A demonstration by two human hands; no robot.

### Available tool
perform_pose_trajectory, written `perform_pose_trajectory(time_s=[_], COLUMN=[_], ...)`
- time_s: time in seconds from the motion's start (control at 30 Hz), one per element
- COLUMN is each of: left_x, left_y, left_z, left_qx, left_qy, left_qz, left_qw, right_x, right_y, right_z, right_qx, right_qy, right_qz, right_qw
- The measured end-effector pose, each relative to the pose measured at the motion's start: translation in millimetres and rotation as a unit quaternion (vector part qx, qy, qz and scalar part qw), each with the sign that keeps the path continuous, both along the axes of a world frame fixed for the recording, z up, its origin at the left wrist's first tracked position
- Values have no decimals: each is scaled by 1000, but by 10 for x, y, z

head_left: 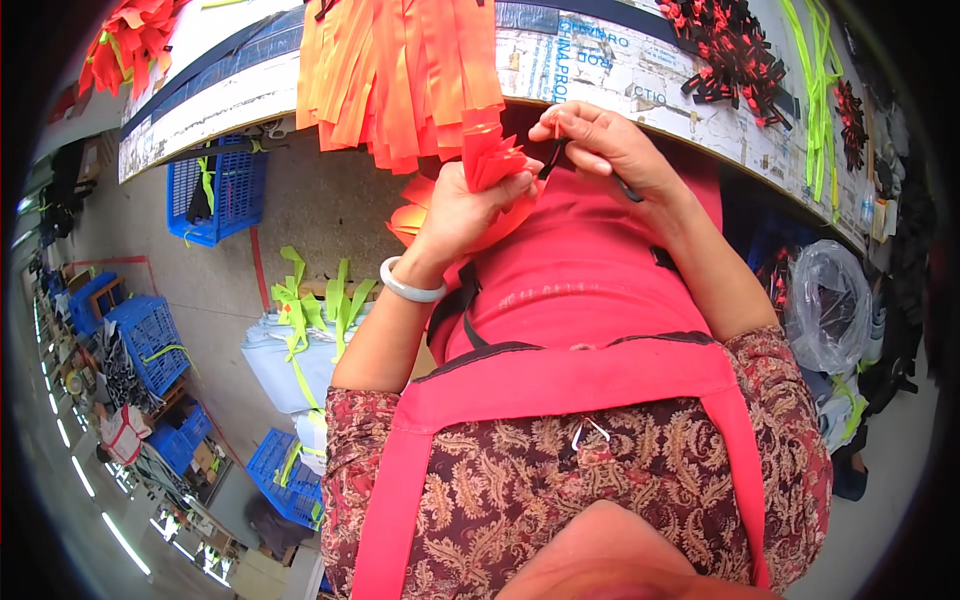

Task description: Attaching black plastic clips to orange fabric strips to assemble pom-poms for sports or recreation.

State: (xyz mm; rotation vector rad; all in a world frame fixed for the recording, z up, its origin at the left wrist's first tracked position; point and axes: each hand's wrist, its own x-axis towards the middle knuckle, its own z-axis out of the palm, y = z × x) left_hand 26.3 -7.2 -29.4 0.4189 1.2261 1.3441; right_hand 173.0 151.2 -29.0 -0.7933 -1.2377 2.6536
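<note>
Here, at upper centre of the frame, left hand (462,208) closed around a fanned bunch of orange-red ribbon pieces (492,160), fingers pressed together on its lower end, white bangle (410,289) at the wrist. Just to the right, right hand (600,143), thumb and forefinger pinching a small dark clip (553,158) right at the bunch's edge; a thin dark strand trailing past the palm. Bunch held in the air, just below the edge of the counter (640,75). Above it, a thick sheaf of orange strips (400,70) draped over that edge; upper right, a heap of red and black clips (735,45) and neon-green straps (818,90). Judging by that stock, plenty left; finished bunches not clearly visible.
</note>
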Motion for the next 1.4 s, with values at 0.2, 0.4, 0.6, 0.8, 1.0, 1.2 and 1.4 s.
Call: perform_pose_trajectory(time_s=[0.2,0.4,0.6,0.8,1.0,1.2,1.4], left_x=[-71,-59,-18,-6,4,-2,6], left_y=[-46,-68,-87,-91,-104,-84,-103], left_z=[-24,-43,-65,-67,-84,-95,-271], left_qx=[14,26,30,40,51,51,84], left_qy=[-1,26,54,94,87,125,63], left_qz=[-7,-3,-9,-31,-21,-20,30], left_qw=[1000,999,998,994,995,991,994], right_x=[20,15,57,36,25,5,20], right_y=[-187,-440,-387,-383,-386,-414,-492], right_z=[290,209,164,151,144,128,80], right_qx=[129,437,486,521,514,435,654], right_qy=[-71,-17,-36,19,34,32,21], right_qz=[50,-10,23,14,28,19,14], right_qw=[988,899,873,853,856,900,756])
